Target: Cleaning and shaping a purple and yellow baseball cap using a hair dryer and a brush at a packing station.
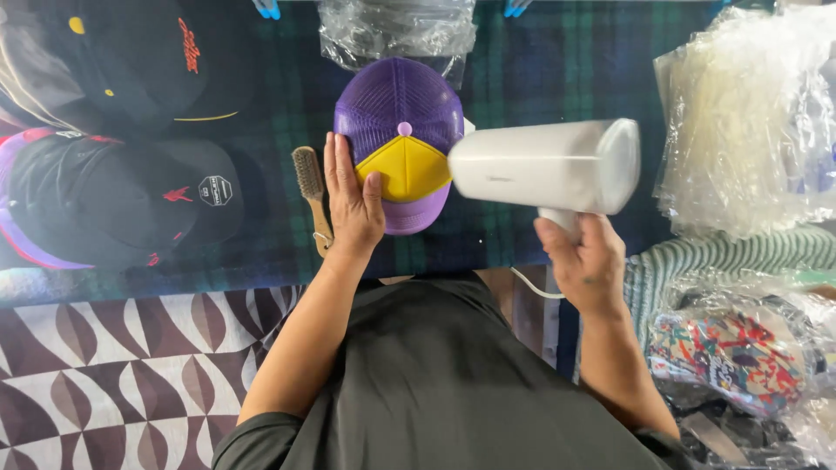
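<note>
Left hand [353, 196] laid flat, fingers together, on the left side of a purple mesh cap [401, 139] with a yellow front panel, pressing it down on the plaid-covered counter [540, 65], likely to keep it from shifting. Right hand [585, 261] wrapped tightly around the handle of a white handheld steamer [544, 165], nozzle end touching or almost touching the cap's yellow panel, just right of the left hand; probably held level so the head meets the fabric squarely. Wooden brush [311, 191] lying just left of the left hand, within easy reach. Two dark caps [131, 148] farther left, clear plastic bags [749, 122] well right of the right hand. Steamer handle mostly hidden inside the grip; white cord [533, 287] only partly seen. Blue-gloved fingertips [268, 9] cut off at the top edge. Any steam impossible to make out.
</note>
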